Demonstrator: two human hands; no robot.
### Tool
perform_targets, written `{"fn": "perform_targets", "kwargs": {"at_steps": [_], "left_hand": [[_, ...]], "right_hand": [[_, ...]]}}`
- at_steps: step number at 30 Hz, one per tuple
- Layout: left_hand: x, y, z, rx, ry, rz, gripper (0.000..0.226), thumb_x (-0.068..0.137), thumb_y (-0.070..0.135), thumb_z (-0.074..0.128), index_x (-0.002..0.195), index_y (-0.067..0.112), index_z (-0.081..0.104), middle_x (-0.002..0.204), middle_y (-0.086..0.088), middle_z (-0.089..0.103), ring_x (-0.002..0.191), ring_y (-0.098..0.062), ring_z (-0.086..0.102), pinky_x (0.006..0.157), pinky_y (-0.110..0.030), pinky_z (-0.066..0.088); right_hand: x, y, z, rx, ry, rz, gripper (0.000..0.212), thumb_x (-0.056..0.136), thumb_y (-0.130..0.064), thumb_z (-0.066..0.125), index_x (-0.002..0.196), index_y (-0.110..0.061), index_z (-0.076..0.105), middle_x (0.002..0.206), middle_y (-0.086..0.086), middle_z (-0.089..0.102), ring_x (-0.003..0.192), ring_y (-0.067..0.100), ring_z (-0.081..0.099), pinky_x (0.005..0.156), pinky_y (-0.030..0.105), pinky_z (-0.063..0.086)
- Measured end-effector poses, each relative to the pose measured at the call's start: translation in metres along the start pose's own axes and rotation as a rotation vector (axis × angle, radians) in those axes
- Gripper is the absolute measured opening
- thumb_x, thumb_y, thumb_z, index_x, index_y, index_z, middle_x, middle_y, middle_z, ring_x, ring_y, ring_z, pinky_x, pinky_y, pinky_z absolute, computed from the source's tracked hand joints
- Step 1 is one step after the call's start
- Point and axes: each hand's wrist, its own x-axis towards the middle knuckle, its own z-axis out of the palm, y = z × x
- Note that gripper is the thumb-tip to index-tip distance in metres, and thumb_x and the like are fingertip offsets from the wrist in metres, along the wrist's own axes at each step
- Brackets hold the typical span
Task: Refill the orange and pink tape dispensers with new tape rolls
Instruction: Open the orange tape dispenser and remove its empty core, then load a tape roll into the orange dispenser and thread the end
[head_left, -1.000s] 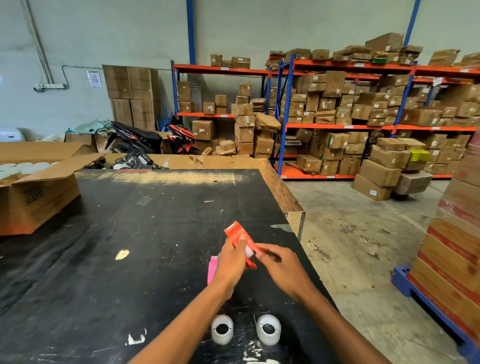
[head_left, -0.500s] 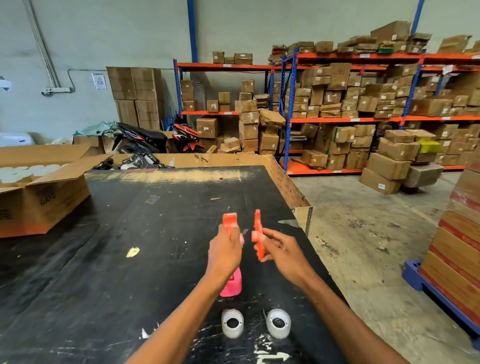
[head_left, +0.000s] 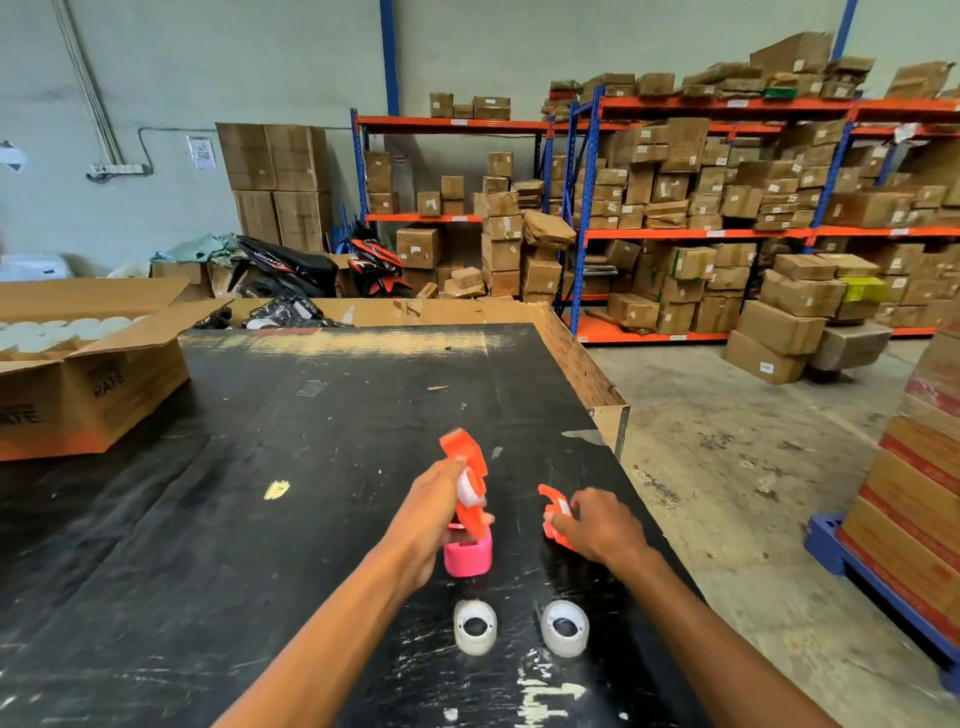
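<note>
My left hand (head_left: 434, 512) grips the orange tape dispenser body (head_left: 466, 480), raised over the pink dispenser (head_left: 467, 557) on the black table (head_left: 260, 519). My right hand (head_left: 597, 525) pinches the detached orange cover (head_left: 555, 512) in its fingertips. Two white tape rolls (head_left: 474, 626) lie nearer me.

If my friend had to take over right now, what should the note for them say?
Left hand: holding the orange dispenser body, opened, with a whitish core showing inside.
Right hand: holding the detached orange cover piece low over the black table.
Pink dispenser: on the table, untouched.
Two new white tape rolls: on the table near the person.
Done: orange dispenser opened.
Left: fit new rolls in both, close them.
</note>
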Motion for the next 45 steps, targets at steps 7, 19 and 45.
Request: {"fn": "perform_targets", "kwargs": {"at_steps": [7, 19, 45], "left_hand": [[-0.011, -0.014, 0.015, 0.035, -0.066, -0.062, 0.020, 0.094, 0.026, 0.040, 0.092, 0.015, 0.057, 0.080, -0.006, 0.060, 0.063, -0.019, 0.064, 0.055, -0.024, 0.049], [-0.018, -0.014, 0.055, -0.137, -0.346, -0.157, 0.018, 0.094, 0.029, 0.054, 0.095, 0.014, 0.064, 0.084, -0.016, 0.068, 0.074, -0.028, 0.069, 0.076, -0.042, 0.058], [-0.031, -0.021, 0.003, -0.046, -0.148, -0.043, 0.031, 0.090, 0.031, 0.060, 0.105, 0.005, 0.067, 0.085, -0.010, 0.073, 0.073, -0.021, 0.065, 0.075, -0.038, 0.057]], "right_hand": [[-0.047, -0.027, -0.059, 0.683, -0.228, -0.430, 0.023, 0.084, -0.039, 0.067, 0.095, -0.020, 0.075, 0.077, -0.005, 0.071, 0.064, 0.007, 0.063, 0.063, 0.020, 0.049], [-0.082, 0.007, -0.076, 0.778, -0.246, -0.409, 0.022, 0.083, -0.015, 0.072, 0.100, -0.001, 0.068, 0.079, 0.017, 0.069, 0.065, 0.017, 0.063, 0.064, 0.024, 0.053], [-0.086, 0.003, -0.027, -0.165, -0.317, -0.312, 0.044, 0.084, -0.037, 0.066, 0.120, -0.014, 0.057, 0.118, 0.016, 0.058, 0.106, 0.035, 0.057, 0.084, 0.040, 0.048]]}}
